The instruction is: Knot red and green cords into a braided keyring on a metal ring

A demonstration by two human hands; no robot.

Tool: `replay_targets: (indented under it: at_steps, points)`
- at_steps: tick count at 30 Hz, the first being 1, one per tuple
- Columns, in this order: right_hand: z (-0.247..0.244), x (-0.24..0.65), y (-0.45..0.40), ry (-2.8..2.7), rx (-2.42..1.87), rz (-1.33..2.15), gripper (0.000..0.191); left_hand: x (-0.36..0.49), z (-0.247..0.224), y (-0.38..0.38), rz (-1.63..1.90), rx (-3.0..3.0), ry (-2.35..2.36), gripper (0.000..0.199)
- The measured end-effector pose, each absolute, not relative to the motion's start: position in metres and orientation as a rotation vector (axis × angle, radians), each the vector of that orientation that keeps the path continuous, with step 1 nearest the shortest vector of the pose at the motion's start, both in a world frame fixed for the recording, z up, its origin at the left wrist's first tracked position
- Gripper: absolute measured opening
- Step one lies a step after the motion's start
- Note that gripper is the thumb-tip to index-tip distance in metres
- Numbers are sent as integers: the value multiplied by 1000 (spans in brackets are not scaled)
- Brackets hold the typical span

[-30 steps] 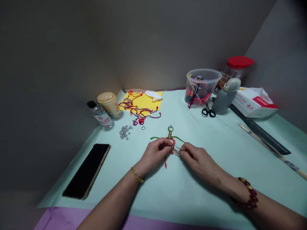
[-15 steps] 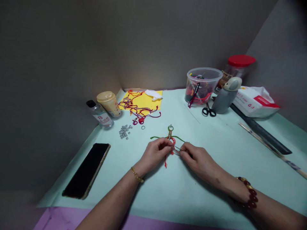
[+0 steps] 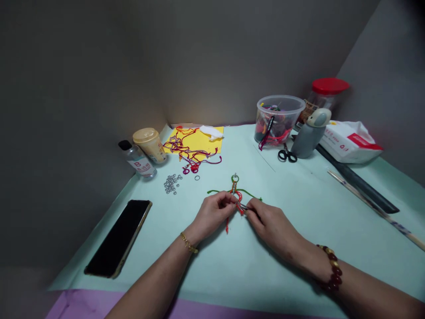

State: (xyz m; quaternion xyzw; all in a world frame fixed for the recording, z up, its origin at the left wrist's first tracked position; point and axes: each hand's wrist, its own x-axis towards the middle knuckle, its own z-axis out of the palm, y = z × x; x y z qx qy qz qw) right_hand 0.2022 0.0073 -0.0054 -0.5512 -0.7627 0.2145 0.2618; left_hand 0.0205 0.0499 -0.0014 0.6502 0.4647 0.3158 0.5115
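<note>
The right hand [image 3: 272,224] had shifted toward the left hand [image 3: 215,211]; both pinched a thin grey strand [image 3: 242,206] by red cord [image 3: 241,212].

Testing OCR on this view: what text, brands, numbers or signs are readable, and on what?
"B": in red on the black-capped bottle; characters below it too blurred.
Yellow cup: print too small.
White-and-red packet: red characters and a small mark, too blurred.
Red-lidded jar: print too blurred.
Pale stick: dark marks, cannot tell if text.

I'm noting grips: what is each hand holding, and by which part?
Right hand: a thin grey implement, by its right-hand end. Left hand: pinched shut beside the red cord; what it holds is hidden.
</note>
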Motion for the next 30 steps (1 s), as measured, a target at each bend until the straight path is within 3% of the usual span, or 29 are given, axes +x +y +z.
replay_targets:
  at_steps: [10,30]
  points:
    - [-9,203,5,-2149,-1507,427,15,19,-2,50,779,1628,1135,13]
    - [5,204,2,-2080,-1505,625,14,18,-3,49,766,1632,1081,10]
